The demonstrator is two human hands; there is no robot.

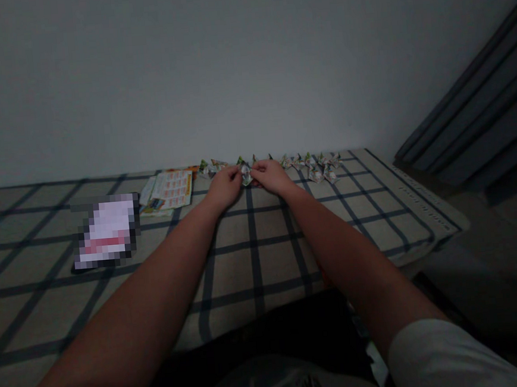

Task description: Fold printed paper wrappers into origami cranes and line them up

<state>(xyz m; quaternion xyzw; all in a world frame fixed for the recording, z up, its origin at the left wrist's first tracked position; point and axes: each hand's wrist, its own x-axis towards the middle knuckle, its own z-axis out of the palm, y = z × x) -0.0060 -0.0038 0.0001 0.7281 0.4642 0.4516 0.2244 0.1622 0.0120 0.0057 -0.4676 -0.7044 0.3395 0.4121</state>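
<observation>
We find both arms stretched to the far edge of the checked mattress [255, 259], close under the bare wall [248, 63]. Our left hand [225, 185] and right hand [271, 176] meet there, fingers pinched shut on one small folded paper figure [245, 173] held between them. A row of folded figures [314, 164] runs along that edge; we count roughly ten, the dim light preventing an exact tally. One stack of printed leaflets [171, 190] lies left of the hands. The mattress's right edge drops to the floor; broad open cloth remains nearer us.
</observation>
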